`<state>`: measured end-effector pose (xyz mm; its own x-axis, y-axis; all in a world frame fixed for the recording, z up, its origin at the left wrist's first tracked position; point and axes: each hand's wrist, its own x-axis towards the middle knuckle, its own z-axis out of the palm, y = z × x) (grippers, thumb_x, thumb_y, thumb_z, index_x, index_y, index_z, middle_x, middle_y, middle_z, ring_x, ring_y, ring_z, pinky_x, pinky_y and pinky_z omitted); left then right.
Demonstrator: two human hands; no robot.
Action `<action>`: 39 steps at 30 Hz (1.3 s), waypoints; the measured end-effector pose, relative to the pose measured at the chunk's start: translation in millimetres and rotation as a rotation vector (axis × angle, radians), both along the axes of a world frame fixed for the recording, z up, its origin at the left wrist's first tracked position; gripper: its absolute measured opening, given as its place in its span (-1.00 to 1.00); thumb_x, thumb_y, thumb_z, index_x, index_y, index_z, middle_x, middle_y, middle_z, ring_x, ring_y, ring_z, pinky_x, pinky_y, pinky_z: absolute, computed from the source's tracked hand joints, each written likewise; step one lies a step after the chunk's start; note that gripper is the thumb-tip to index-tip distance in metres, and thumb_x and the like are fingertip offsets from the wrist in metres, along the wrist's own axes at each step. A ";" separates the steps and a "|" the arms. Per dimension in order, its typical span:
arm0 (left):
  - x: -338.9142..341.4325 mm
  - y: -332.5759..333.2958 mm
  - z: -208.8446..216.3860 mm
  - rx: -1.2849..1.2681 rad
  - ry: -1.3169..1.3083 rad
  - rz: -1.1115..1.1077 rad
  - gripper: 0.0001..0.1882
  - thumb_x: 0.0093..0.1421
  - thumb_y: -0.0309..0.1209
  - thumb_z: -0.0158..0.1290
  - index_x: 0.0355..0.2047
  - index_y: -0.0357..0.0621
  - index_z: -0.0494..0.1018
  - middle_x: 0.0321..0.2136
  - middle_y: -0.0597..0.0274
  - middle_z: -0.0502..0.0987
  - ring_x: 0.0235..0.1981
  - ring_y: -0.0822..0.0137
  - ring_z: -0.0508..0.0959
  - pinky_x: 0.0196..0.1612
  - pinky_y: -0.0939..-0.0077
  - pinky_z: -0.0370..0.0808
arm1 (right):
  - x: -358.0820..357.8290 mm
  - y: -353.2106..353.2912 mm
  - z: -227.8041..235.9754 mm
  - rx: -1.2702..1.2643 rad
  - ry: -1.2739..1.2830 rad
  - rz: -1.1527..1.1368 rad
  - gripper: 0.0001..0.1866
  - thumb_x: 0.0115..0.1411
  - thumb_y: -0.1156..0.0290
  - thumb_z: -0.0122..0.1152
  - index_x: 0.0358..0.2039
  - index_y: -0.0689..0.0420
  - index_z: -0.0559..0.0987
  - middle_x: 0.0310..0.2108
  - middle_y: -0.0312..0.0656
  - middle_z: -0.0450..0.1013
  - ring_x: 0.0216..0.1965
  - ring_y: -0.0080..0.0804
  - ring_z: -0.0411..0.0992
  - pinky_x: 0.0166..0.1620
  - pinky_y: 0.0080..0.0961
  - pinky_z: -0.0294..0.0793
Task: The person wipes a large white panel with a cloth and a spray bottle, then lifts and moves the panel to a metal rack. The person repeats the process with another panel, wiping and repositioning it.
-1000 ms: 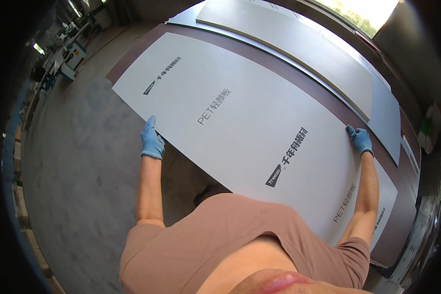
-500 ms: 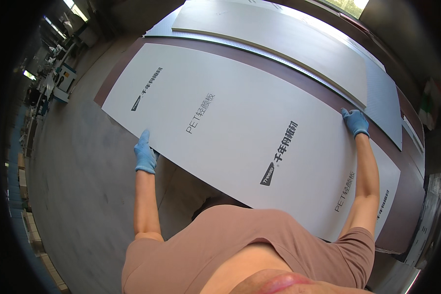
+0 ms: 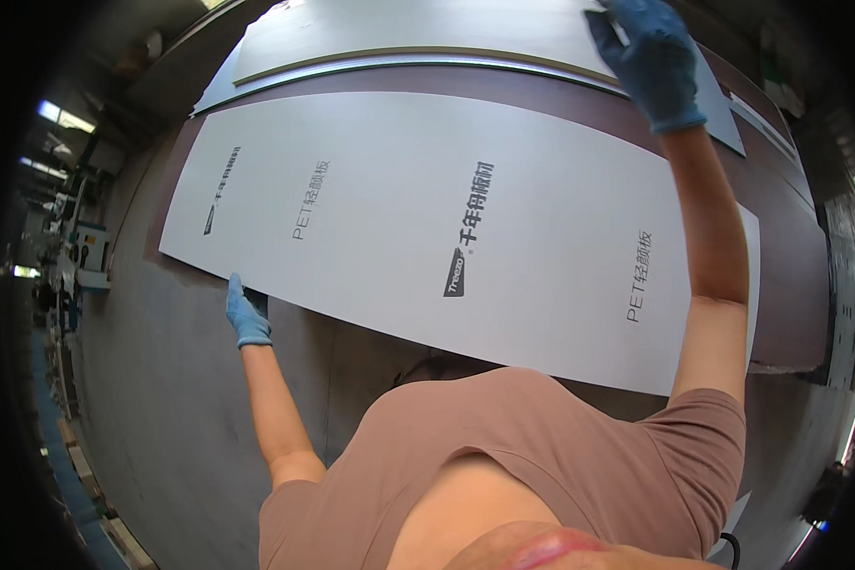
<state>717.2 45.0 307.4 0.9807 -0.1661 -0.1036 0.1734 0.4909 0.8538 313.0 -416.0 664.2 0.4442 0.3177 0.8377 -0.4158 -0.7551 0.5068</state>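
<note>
A long white panel (image 3: 380, 228) with dark printing lies slanted across the view in front of me. My left hand (image 3: 248, 316), in a blue glove, grips its near edge toward the left end. The thumb rests along the top face, and the fingers go under the edge, mostly hidden. Raised high at the upper right is my right hand (image 3: 654, 66), also gloved in blue and looming large. Its thumb side stands apart from the other fingers, some of which are cut off by the frame's top. I see nothing held in it.
Beneath the panel is a brown board (image 3: 788, 275). Farther back, a pale thick board (image 3: 427, 28) lies on a bluish sheet (image 3: 217, 90). Grey floor (image 3: 171, 399) spreads at the left, with a machine (image 3: 91, 252) beyond.
My right hand has let go of the panel's far edge and risen up toward the top of the view. My left hand stays on the near edge. The whole view has shifted.
</note>
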 end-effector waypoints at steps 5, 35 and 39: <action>-36.4 -34.3 -20.4 0.307 -0.235 0.399 -0.41 0.38 -0.13 0.13 0.17 -0.43 0.37 0.07 -0.04 0.53 -0.03 0.16 0.57 0.10 0.28 0.55 | -63.0 109.2 -180.5 0.546 0.817 0.136 -0.23 0.08 -0.21 0.36 0.14 0.07 0.48 0.33 0.07 0.29 0.37 0.13 0.22 0.39 0.04 0.20; -45.2 -99.5 -10.8 0.514 -0.387 0.468 -0.48 0.39 -0.16 0.12 -0.02 -0.40 0.18 -0.04 -0.15 0.39 -0.12 0.17 0.46 -0.02 0.22 0.57 | -202.4 131.2 -281.9 0.812 0.510 -0.273 -0.19 -0.18 -0.29 0.42 0.00 -0.02 0.55 0.33 -0.14 0.36 0.33 -0.10 0.33 0.37 -0.01 0.24; -33.9 -101.6 -17.4 0.651 -0.420 0.519 -0.49 0.39 -0.16 0.13 -0.06 -0.39 0.19 -0.05 -0.16 0.39 -0.13 0.17 0.46 -0.02 0.21 0.57 | -207.6 127.9 -280.4 0.811 0.511 -0.287 -0.16 -0.21 -0.28 0.45 0.02 -0.03 0.53 0.34 -0.14 0.34 0.34 -0.10 0.32 0.38 -0.01 0.23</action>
<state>683.3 -56.6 290.0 0.8940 0.2692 0.3580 -0.3194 -0.1771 0.9309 105.4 -288.2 383.8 0.7818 -0.4409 0.4408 -0.5127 -0.8570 0.0521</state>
